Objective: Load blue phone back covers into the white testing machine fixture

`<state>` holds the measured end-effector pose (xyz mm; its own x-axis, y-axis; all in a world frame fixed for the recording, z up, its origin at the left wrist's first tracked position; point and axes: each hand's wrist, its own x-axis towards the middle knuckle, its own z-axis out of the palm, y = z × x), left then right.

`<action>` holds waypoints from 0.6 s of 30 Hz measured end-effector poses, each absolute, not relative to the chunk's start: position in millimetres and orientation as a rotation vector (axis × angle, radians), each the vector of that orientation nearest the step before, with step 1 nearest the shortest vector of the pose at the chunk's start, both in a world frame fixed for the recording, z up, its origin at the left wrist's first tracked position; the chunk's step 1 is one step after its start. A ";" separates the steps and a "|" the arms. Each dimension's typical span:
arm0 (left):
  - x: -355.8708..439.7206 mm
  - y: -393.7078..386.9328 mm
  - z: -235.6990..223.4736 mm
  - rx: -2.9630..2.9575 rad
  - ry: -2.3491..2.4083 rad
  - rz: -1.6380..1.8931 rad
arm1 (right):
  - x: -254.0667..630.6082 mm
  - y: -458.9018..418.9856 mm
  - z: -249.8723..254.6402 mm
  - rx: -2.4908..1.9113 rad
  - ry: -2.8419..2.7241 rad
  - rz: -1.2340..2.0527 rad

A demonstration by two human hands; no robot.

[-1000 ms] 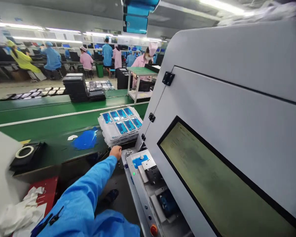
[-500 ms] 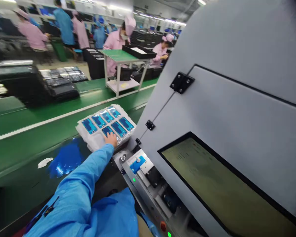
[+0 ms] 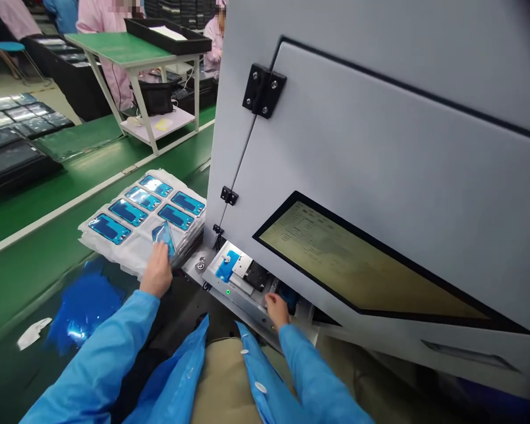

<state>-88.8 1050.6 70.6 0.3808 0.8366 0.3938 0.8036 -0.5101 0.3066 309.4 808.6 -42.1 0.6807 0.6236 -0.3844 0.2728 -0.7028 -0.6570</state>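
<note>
Gleaming blue film-covered piece (image 3: 164,237) tilted upward, pinched in left hand (image 3: 158,272); right-hand (image 3: 276,308) grip unclear.

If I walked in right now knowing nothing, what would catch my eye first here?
Probably the big pale grey machine cabinet filling the right side, with its slanted yellowish screen. Next, the white tray of blue-filmed rectangular parts on the green conveyor belt at left, where the left hand lifts one blue-filmed part. The right hand reaches into the machine's lit loading slot.
</note>
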 end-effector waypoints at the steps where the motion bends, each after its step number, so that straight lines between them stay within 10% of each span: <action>1: -89.4 1031.3 68.4 2.622 1.362 0.839 | 313.3 830.1 -49.7 -2.342 -0.661 0.825; 8: -61.3 943.0 14.8 2.771 0.655 0.597 | 312.5 893.7 -72.5 -2.416 -0.602 0.800; 18: 105.4 959.2 -76.2 2.760 0.050 0.215 | 305.5 764.0 -51.5 -2.430 -0.687 0.771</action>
<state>105.4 959.2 -76.2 0.9877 0.0627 0.1430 0.0061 -0.9308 0.3656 305.5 764.0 -51.5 0.7126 0.5900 -0.3796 0.3092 -0.7498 -0.5850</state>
